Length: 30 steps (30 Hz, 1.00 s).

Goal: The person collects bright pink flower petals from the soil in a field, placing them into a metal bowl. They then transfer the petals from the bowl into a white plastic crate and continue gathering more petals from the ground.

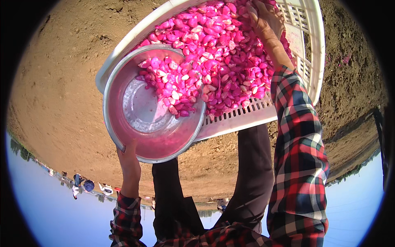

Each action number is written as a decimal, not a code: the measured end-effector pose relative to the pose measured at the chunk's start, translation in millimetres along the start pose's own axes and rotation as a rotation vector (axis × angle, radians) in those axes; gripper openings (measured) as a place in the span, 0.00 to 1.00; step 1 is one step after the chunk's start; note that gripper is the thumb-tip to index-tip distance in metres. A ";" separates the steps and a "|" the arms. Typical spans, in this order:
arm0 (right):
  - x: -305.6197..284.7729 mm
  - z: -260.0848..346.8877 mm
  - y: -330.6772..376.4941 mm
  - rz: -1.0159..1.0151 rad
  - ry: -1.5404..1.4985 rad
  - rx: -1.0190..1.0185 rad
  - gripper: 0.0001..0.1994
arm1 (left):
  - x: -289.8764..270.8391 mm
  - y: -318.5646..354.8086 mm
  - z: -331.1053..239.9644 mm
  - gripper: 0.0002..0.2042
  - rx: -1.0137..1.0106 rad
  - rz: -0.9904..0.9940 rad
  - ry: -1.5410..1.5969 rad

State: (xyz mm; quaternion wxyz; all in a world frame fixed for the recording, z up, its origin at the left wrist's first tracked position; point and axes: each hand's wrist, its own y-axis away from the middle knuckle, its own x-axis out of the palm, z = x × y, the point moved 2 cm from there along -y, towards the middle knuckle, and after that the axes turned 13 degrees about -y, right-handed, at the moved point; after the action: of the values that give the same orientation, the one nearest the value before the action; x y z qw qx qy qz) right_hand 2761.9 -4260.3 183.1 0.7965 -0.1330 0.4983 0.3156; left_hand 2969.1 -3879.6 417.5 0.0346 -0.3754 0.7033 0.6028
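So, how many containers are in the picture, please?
2: a metal bowl, held at its rim by the left hand, and a white plastic crate of pink cloves behind it.

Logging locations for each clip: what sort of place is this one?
Probably an open farm field: bare brown soil all around, open sky, and a white crate of pink cloves, with distant people outdoors.

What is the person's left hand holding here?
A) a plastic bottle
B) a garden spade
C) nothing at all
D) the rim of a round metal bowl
D: the left hand grips the lower rim of the metal bowl, which is partly filled with pink pieces from the white crate, while the right hand reaches into the crate's pile.
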 end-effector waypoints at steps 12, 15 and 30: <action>29.8 69.3 83.1 0.003 -0.719 0.423 0.23 | 1.6 -6.5 5.5 0.23 0.039 0.009 0.035; 9.4 165.3 115.3 0.217 -0.958 0.459 0.20 | 1.3 -9.5 8.5 0.23 0.011 0.017 0.004; 52.6 -3.1 -12.9 -0.167 -0.034 0.020 0.13 | 1.6 2.2 9.9 0.23 -0.039 -0.006 0.072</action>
State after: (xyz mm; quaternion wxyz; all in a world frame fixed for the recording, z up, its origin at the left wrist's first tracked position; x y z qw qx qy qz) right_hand 2783.9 -4252.3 134.1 0.8297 -0.1610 0.4749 0.2452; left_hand 2962.7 -3871.7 415.8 0.0036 -0.3995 0.6912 0.6022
